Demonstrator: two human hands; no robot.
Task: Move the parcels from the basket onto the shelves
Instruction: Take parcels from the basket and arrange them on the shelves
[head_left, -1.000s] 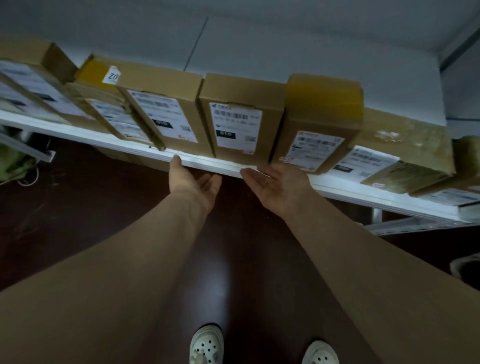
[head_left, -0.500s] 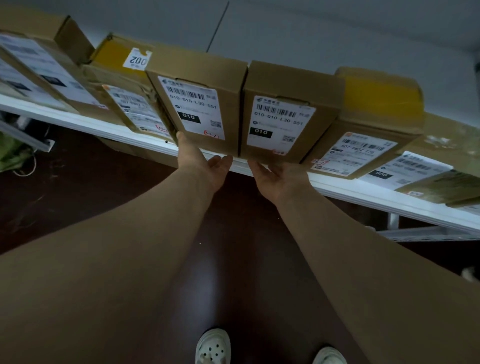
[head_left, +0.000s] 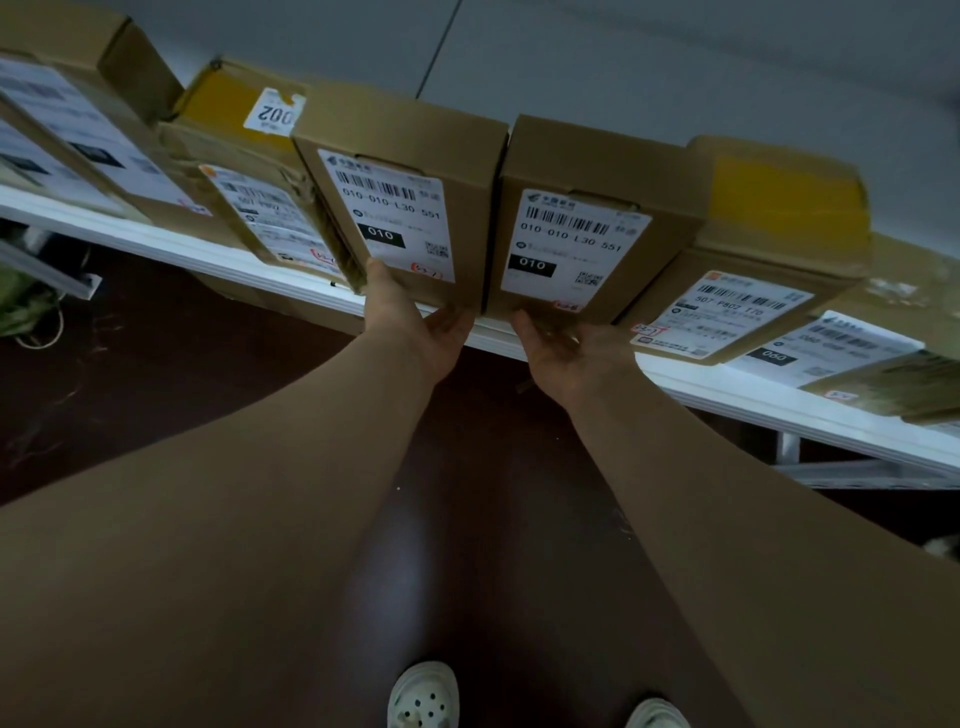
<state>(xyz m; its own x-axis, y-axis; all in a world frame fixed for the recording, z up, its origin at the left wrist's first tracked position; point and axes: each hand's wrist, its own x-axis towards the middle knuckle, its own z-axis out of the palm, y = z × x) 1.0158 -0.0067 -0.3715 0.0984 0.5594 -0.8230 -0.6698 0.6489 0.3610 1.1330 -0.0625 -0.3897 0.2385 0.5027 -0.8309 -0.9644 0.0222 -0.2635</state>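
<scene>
Two matching brown parcels stand side by side on the white shelf (head_left: 727, 400), each with a white label marked 010. My left hand (head_left: 410, 322) touches the bottom front of the left parcel (head_left: 415, 156), thumb up against its lower left corner, fingers straight under its edge. My right hand (head_left: 566, 348) lies palm up against the bottom front of the right parcel (head_left: 613, 171), fingers straight. The basket is out of sight.
More labelled parcels fill the shelf: a taped box tagged 002 (head_left: 234, 135) and larger boxes at left, a yellow-taped box (head_left: 779, 208) and others at right. A lower shelf rail (head_left: 857, 473) shows at right. Dark floor and my white shoes (head_left: 423, 696) lie below.
Both hands have risen from below the shelf edge to the bottoms of the two 010 parcels. The view has moved closer to the shelf.
</scene>
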